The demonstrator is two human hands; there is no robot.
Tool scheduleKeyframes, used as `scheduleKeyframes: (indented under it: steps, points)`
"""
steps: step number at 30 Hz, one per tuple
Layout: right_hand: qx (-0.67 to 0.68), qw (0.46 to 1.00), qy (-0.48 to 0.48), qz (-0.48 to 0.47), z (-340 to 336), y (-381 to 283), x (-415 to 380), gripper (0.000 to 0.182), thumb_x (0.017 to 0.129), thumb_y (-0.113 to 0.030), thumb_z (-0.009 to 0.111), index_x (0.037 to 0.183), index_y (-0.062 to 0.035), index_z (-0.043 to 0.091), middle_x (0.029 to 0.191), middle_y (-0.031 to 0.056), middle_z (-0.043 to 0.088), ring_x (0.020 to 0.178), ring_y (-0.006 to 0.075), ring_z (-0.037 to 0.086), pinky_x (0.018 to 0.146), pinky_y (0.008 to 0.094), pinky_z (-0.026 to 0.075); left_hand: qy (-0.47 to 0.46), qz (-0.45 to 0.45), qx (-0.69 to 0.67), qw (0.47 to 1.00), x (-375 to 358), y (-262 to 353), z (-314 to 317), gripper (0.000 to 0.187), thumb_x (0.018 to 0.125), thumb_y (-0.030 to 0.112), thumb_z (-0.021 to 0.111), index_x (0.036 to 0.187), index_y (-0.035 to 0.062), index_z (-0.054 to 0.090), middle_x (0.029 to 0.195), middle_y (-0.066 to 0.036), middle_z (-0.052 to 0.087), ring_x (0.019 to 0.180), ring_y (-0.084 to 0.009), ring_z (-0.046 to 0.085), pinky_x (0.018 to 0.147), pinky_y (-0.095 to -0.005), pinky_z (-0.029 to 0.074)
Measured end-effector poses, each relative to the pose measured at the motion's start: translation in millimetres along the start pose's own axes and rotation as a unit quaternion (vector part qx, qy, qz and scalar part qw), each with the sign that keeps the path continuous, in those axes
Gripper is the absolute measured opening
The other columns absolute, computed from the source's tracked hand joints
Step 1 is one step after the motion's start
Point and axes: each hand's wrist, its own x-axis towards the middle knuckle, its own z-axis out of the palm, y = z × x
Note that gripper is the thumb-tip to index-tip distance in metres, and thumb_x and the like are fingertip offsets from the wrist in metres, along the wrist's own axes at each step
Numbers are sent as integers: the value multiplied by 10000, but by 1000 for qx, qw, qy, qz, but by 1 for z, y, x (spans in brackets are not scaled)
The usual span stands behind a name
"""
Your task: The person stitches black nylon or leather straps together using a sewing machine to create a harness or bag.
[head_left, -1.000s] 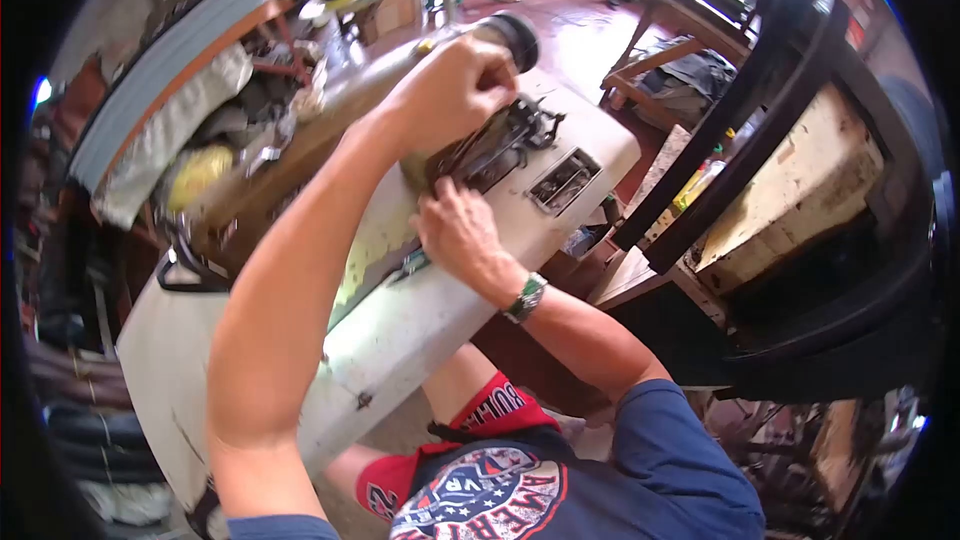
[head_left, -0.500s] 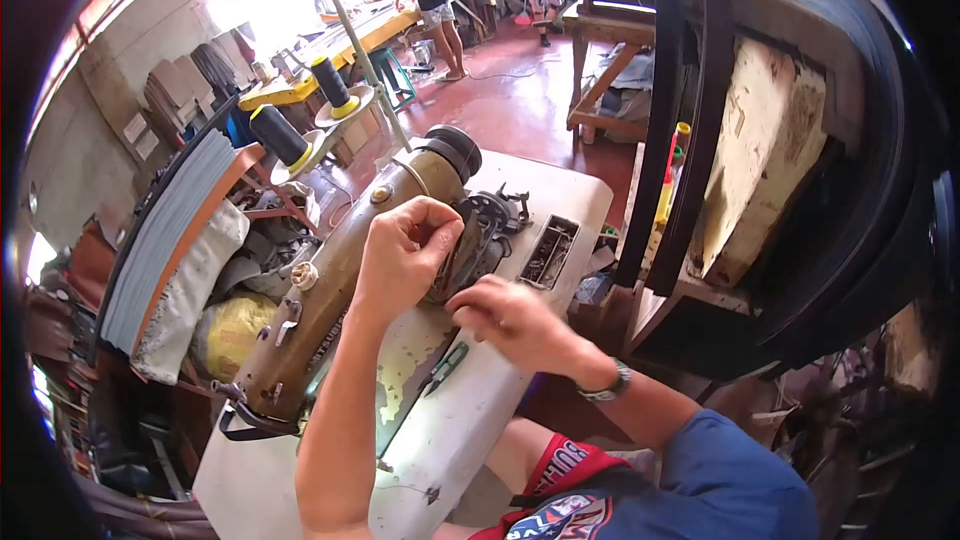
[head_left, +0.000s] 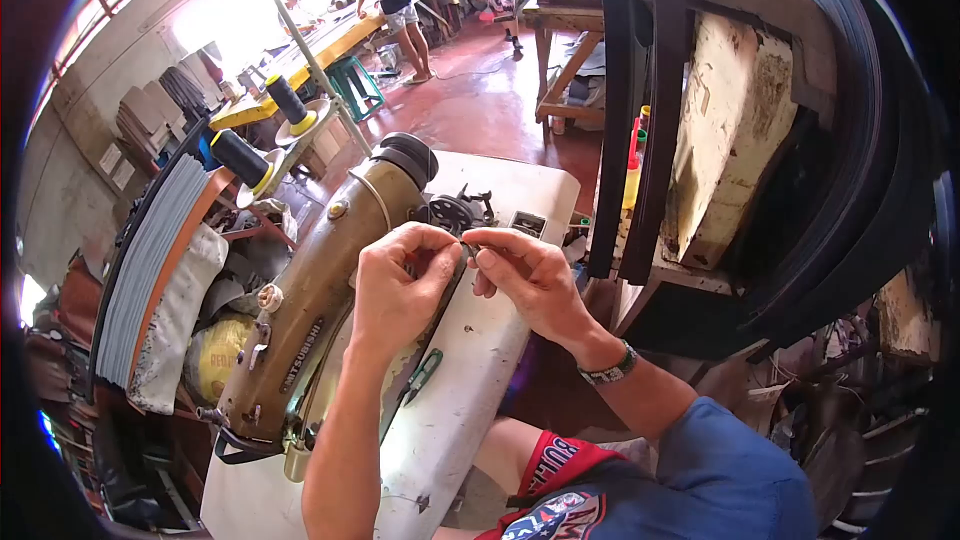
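Note:
Above the white table (head_left: 490, 350) of a sewing machine, my left hand (head_left: 398, 278) and my right hand (head_left: 532, 285) meet fingertip to fingertip. Each is closed in a pinch. A small dark bit shows between the right fingers, too small to name; what the left fingers hold is hidden. Beside them lies the brown sewing machine (head_left: 300, 340), marked MITSUBISHI, its handwheel (head_left: 403, 158) at the far end. A dark wheel mechanism (head_left: 455, 210) is mounted just beyond my fingers. Green thread snips (head_left: 423, 376) rest on the table below my hands.
Two black thread cones (head_left: 288, 105) stand on a stand at the left. Stacked grey sheets (head_left: 165, 265) are further left. At right, black strips (head_left: 655, 120) hang by a wooden block (head_left: 730, 140). People stand near a yellow table (head_left: 340, 40) behind.
My right hand has risen from lower on the table and now meets my left fingertips. My view has shifted, so the machine appears further left.

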Motion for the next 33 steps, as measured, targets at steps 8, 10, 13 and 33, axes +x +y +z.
scheduleKeyframes:
  steps: [8,10,13,33]
  points:
    - [-44,998,-21,26,-4,-10,3,304,1017,-113,663,1298,1,661,946,20,703,803,63,652,736,233,554,-15,-16,-17,1000,-6,-5,2,90,908,48,721,953,-26,749,779,-19,688,689,-55,582,630,-247,478]
    - [-59,997,-31,31,-7,-9,3,304,1013,-114,667,1297,-5,666,926,15,704,800,62,651,736,234,554,-22,-18,-8,1000,-6,-3,1,94,908,48,724,956,-29,750,778,-18,686,692,-51,580,631,-244,476]
    - [-75,996,-41,25,-10,-8,3,309,1008,-114,674,1301,-15,672,906,8,701,790,65,650,735,238,555,-32,-1,4,999,-6,-9,0,94,908,42,729,963,-31,751,777,-14,681,699,-50,583,640,-240,478]
    - [-189,980,-68,5,-23,-21,2,304,943,-43,706,1245,-43,738,959,56,708,820,104,674,752,265,553,-61,48,31,997,-8,-18,4,90,870,27,762,938,-32,756,804,-82,716,713,-123,645,660,-289,506]
